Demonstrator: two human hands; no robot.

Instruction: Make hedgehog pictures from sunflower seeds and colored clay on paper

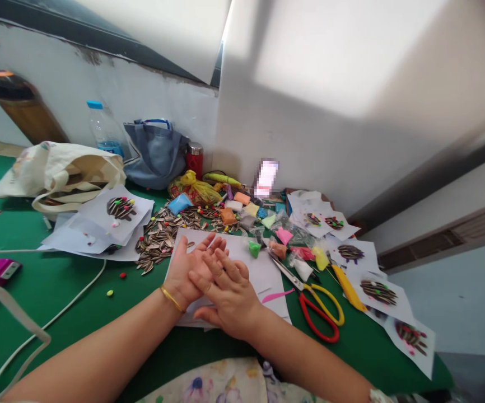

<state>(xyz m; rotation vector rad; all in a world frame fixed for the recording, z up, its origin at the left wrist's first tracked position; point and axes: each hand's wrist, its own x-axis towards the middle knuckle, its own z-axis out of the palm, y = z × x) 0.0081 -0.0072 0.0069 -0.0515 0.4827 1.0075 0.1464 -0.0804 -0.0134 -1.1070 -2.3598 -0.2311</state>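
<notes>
Green cloth [133, 291] covers the work surface, which stands against a pale wall [309, 140] with strong light on its upper part. Both forearms enter from the lower corners and converge over stacked white paper [270, 274] near the front edge.

Left hand [183, 274]: palm upward, fingers extended away from the body and toward the right, thumb apart; a gold-coloured bracelet [172, 299] sits at the wrist. Right hand [234, 296]: back upward, laid across the left palm and fingers, its own fingers slightly bent, thumb pointing toward the left wrist. Neither hand is clenched; whether anything small lies between the palms cannot be determined.

Directly beyond the paper lies a heap of striped seeds [154, 246]. Small bags of coloured material, including a green packet [254, 248] and a pink packet [284, 235], are grouped at its far right corner. A pink stick [278, 295] rests on the paper's right side. Scissors [300, 285] lie beside it, blades slightly parted, with a yellow cutter [349, 288] farther right.
</notes>
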